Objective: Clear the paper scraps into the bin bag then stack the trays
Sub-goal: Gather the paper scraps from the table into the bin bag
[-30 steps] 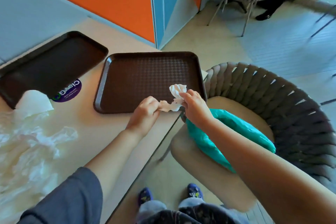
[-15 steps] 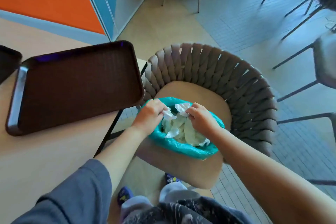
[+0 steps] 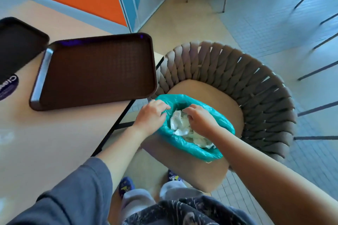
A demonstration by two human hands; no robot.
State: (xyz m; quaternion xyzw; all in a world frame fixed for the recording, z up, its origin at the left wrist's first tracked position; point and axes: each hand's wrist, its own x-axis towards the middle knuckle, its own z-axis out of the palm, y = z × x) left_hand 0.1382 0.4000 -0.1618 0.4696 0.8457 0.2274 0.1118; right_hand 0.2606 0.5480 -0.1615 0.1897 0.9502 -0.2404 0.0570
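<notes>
Both hands at the teal bin bag (image 3: 226,124) on the woven chair (image 3: 256,86)

Left hand (image 3: 150,115) grips the bag's rim; right hand (image 3: 198,119), fingers curled, presses crumpled paper scraps (image 3: 180,124) inside; two brown trays (image 3: 95,71) lie unstacked on the table (image 3: 54,133).

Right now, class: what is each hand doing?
Left hand: grips the bin bag rim.
Right hand: fingers curled inside the bag over the paper scraps; a grip cannot be told.

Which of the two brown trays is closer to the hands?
The fully visible tray, whose corner overhangs the table edge beside the green bag. The other tray sits farther left, cut off by the picture's edge.
</notes>
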